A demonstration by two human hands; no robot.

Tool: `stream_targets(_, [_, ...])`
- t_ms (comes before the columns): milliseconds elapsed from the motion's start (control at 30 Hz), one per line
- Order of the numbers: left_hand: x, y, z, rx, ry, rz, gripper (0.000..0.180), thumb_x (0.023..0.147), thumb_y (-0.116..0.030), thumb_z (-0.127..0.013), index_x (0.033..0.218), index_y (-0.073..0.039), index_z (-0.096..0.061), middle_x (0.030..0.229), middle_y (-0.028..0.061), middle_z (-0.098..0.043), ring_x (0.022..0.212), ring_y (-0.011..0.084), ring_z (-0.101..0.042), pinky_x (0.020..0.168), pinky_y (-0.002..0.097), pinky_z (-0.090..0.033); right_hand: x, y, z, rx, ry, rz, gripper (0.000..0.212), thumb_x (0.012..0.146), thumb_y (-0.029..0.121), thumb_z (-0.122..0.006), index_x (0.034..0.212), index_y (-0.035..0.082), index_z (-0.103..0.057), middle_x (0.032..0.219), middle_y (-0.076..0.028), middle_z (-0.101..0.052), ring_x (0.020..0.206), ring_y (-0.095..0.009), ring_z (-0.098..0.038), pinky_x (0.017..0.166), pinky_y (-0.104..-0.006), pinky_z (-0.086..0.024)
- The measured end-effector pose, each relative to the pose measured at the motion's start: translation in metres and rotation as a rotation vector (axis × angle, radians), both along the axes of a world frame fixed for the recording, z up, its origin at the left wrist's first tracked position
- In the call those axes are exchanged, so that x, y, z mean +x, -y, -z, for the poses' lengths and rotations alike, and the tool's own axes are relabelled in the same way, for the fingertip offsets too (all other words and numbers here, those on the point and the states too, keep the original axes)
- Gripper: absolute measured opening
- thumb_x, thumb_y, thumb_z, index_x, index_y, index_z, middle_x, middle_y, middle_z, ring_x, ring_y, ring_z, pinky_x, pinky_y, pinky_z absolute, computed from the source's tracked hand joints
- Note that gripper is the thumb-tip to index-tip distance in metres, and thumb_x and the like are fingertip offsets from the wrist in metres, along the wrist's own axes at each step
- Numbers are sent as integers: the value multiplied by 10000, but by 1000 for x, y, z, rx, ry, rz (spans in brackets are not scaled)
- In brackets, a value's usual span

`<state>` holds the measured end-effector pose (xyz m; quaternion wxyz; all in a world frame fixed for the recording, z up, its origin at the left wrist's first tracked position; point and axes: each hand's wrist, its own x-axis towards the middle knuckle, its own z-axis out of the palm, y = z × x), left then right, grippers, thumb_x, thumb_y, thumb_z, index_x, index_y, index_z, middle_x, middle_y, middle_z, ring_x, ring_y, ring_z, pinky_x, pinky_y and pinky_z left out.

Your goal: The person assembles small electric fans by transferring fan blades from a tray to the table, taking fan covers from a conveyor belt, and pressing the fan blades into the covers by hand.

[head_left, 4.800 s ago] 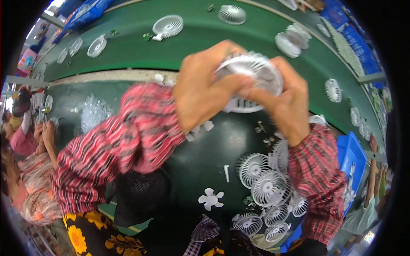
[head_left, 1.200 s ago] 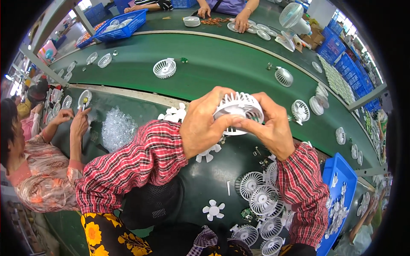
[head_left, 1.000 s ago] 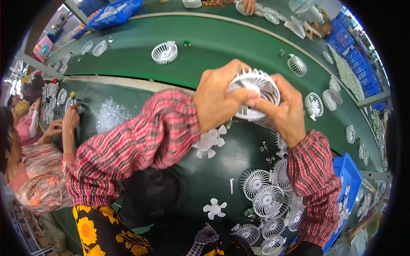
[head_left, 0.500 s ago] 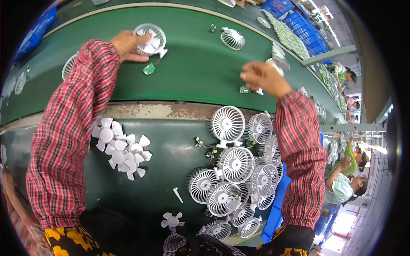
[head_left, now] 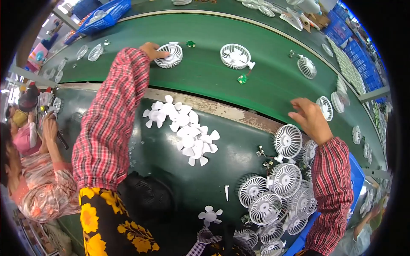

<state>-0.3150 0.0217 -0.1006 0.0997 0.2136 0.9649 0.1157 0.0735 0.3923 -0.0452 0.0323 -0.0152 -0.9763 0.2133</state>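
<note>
On the green belt my left hand (head_left: 154,51) grips the left edge of a white round fan housing (head_left: 170,57), its fingers over the rim. A small green circuit board (head_left: 190,44) lies beside that housing on a wire. To its right rests another fan housing with a blade inside (head_left: 235,56), its circuit board (head_left: 242,79) hanging off on a red wire. My right hand (head_left: 312,118) holds nothing, fingers apart and slightly bent, over the belt's near edge. Nearest to it are a white housing (head_left: 325,108) on the belt and a pile of fan housings (head_left: 285,180) on the dark green table.
White fan blades (head_left: 192,138) lie heaped mid-table, with a single blade (head_left: 210,215) and a small white stick-shaped part (head_left: 226,193) nearer me. A blue bin (head_left: 356,170) stands right of the pile. A co-worker (head_left: 47,183) sits at the left. A blue basket (head_left: 104,17) is beyond the belt.
The view has turned left. My left hand has let go of the housing with the blade, which now lies on the belt, and has taken hold of another housing further left.
</note>
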Motion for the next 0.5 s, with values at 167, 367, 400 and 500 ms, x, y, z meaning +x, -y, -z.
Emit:
stream_targets(167, [37, -39, 6, -25, -97, -42, 914, 597, -619, -771, 1274, -47, -546, 1189, 208, -601, 1118, 330, -577, 965, 384, -455, -70, 50, 8, 13, -61, -163, 455, 791, 83, -685, 1189, -18, -490, 1146, -225, -508, 877, -332, -624, 797, -401, -505])
stream_targets(367, [65, -42, 1, 426, 361, -143, 456, 721, -342, -809, 979, 5, -662, 813, 82, -673, 670, 138, -625, 581, 269, -530, -90, 104, 15, 338, 107, -94, 636, 757, 70, -708, 1304, 44, -386, 1256, -190, -421, 1047, -366, -557, 877, -433, -488])
stream_targets(400, [69, -34, -14, 303, 322, -64, 436, 738, -314, -797, 995, 9, -655, 816, 80, -675, 674, 138, -631, 582, 261, -527, -81, 111, 12, 205, 59, -205, 647, 753, 70, -711, 1309, 38, -382, 1238, -195, -434, 1038, -358, -561, 868, -426, -492])
stream_targets(500, [92, -6, -41, 655, 548, -48, 527, 761, -370, -770, 1093, 7, -610, 929, 73, -673, 807, 129, -633, 717, 274, -526, -55, 133, 11, -126, 223, -335, 782, 727, 170, -778, 1351, 5, -337, 1127, -210, -482, 880, -267, -613, 788, -370, -508])
